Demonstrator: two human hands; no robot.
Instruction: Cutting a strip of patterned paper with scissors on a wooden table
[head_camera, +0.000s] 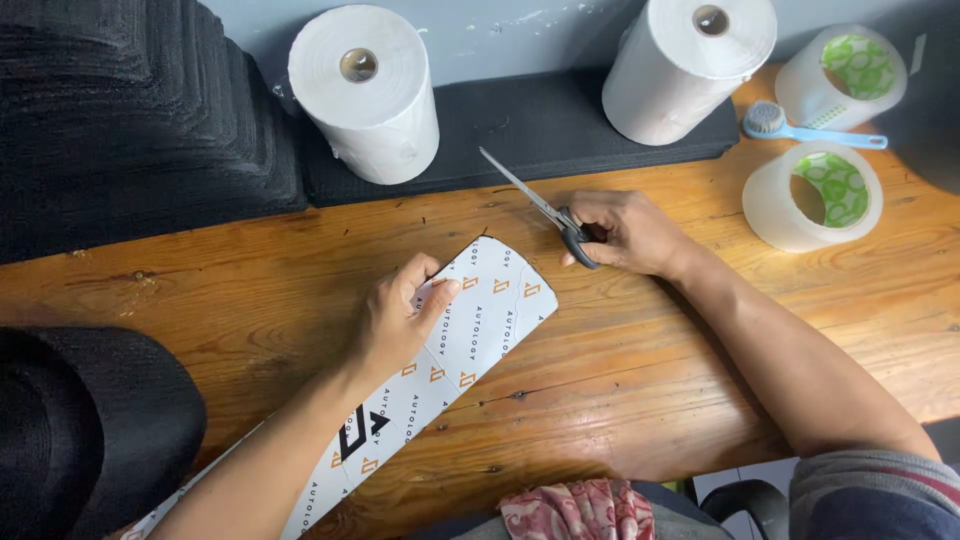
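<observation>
On the wooden bench (640, 370), left hand (395, 320) pins the white printed sheet (470, 330) flat, right hand (625, 232) at 2 o'clock gripping black-handled scissors (545, 208); trimming looks underway, blades need lining up next.

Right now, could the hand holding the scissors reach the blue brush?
Probably yes. The right hand grips the scissors, and the blue brush lies further along the bare wooden table, with nothing between them. It would need to let go of the scissors first, though.

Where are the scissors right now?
The scissors are in the right hand, mid-table, blades pointing toward the left white paper roll, just above the printed strip.
</observation>
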